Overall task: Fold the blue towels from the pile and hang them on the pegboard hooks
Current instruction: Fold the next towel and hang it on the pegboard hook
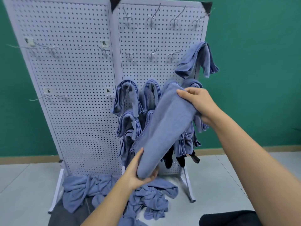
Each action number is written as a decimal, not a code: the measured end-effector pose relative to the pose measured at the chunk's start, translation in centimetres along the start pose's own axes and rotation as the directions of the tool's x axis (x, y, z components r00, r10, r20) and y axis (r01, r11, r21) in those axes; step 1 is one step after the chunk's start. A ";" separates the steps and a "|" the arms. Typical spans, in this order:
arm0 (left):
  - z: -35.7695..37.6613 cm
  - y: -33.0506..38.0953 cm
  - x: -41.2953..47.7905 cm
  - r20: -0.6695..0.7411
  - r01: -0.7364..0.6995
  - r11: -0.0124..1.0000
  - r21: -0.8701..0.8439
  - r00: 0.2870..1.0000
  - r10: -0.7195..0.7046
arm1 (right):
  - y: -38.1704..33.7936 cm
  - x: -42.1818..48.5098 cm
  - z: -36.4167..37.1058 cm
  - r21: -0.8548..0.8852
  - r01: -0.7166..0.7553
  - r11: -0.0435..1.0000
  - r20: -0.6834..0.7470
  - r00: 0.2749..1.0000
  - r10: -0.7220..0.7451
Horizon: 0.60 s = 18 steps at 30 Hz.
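Note:
I hold a folded blue towel [164,128] slantwise in front of the white pegboard [76,98]. My left hand [138,172] grips its lower end, thumb on top. My right hand [195,101] grips its upper end near the board's right side. Several folded blue towels [135,98] hang on hooks in the lower right panel, and one more towel [197,61] hangs higher at the right edge. A pile of crumpled blue towels [146,196] lies on the floor at the board's foot.
Bare metal hooks [151,54] line the middle and top rows of the right panel; a few hooks with paper labels [104,44] sit on the left panel. Dark items [180,159] hang low behind the towels. A green wall stands behind, grey floor below.

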State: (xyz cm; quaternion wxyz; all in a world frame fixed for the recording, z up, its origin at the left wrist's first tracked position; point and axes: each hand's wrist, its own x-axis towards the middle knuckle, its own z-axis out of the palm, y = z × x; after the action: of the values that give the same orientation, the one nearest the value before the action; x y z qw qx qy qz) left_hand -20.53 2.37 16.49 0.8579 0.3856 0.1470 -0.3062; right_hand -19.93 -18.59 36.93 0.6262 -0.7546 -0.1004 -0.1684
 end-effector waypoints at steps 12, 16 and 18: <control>-1.6 10.3 -2.7 -0.021 -0.151 0.905 0.397 0.984 0.174 | 11.5 -1.8 -5.0 0.185 -0.603 0.776 0.168 0.797 0.580; -1.6 13.3 -4.0 -0.009 -0.237 0.835 0.497 0.961 0.278 | 12.1 -1.2 -4.4 0.233 -0.630 0.741 0.278 0.773 0.570; -1.7 14.2 -4.5 0.023 -0.301 0.786 0.540 0.939 0.343 | 12.2 -0.8 -4.3 0.179 -0.638 0.749 0.299 0.760 0.577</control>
State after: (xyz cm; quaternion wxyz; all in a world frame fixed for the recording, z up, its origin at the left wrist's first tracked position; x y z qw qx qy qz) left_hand -14.96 12.85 25.74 0.7491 0.6401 0.0203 -0.1694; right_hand -16.85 -25.12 26.20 0.7279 -0.6670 0.0600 0.1474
